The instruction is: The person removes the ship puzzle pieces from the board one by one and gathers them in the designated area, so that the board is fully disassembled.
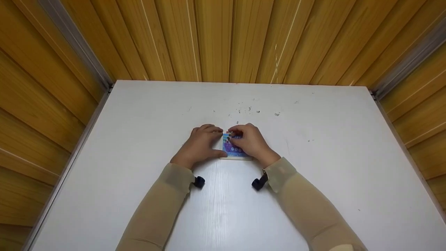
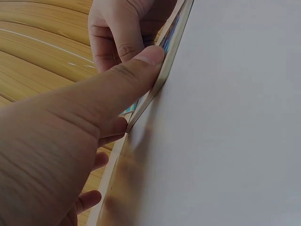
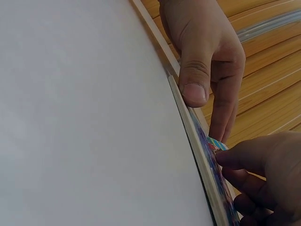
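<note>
Board: from my feed I see a small picture board (image 1: 230, 148) lying flat on the white table (image 1: 216, 209), square in front of the person and between both hands, where either can reach it without stretching.
Left hand: the left hand (image 1: 200, 144) is partly open, thumb and forefinger spread as wide as the board's left side. The thumb sits on the near corner and a fingertip touches the far one; I judge this keeps the board from sliding.
Right hand: the right hand (image 1: 254, 141) is nearly closed, thumb and fingers drawn together over the picture in what I read as a fine pinch, suited to something small and thin.
Bright piece: at the right fingertips I make out a striped, colourful piece (image 3: 217, 143), seemingly tilted up from the board. Fingers hide much of it, so I cannot tell whether it is fully loose.
Forearms: both come in from the near side in beige sleeves (image 1: 310, 202), angled inward, which leaves the middle of the board partly visible to me from above.
Wrist cameras: a black camera (image 1: 199, 182) sits inside each wrist, low and facing the work, so I get the board nearly edge-on.
</note>
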